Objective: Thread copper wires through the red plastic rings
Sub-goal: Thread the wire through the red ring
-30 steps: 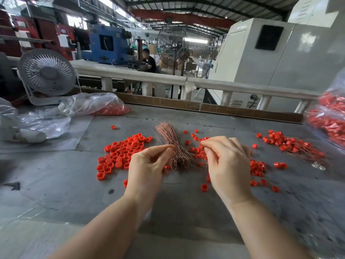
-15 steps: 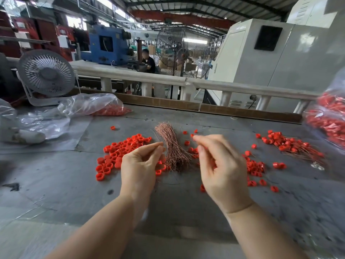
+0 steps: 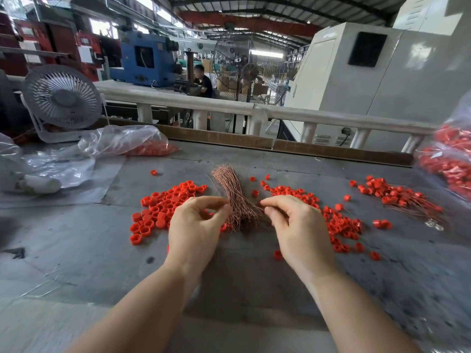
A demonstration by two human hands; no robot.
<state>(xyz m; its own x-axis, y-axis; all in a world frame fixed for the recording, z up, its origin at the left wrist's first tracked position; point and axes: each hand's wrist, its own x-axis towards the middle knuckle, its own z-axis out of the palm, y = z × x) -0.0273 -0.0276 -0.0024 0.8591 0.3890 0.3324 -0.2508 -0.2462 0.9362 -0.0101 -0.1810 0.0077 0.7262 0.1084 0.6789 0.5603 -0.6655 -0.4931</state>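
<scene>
On either side of the copper wire bundle (image 3: 235,200), which lay near the middle of the grey desk (image 3: 76,250) with its fanned end pointing away from the person, both hands hovered low over the surface. The left hand (image 3: 195,228) sat just left of the bundle, thumb and forefinger brought together at its edge, touching the strands; whether it pinched a single wire was too fine to tell. The right hand (image 3: 297,225) sat just right of the bundle, fingers curled, thumb and forefinger pinching what looked like a thin wire at the bundle's side.

Left of the bundle, a dense heap of red plastic rings (image 3: 163,207) spread across the desk, partly hidden behind the left hand. Right of the bundle, a looser scatter of rings (image 3: 341,225) ran out past the right hand. Further right lay a pile of rings already strung on wires (image 3: 397,197), their copper tails trailing outward.

Beyond the bundle to the left, a clear plastic bag (image 3: 122,141) held more red rings, and a small white fan (image 3: 61,100) stood behind it. Far right of the bundle, another bag of red pieces (image 3: 448,159) rested at the edge of the desk
</scene>
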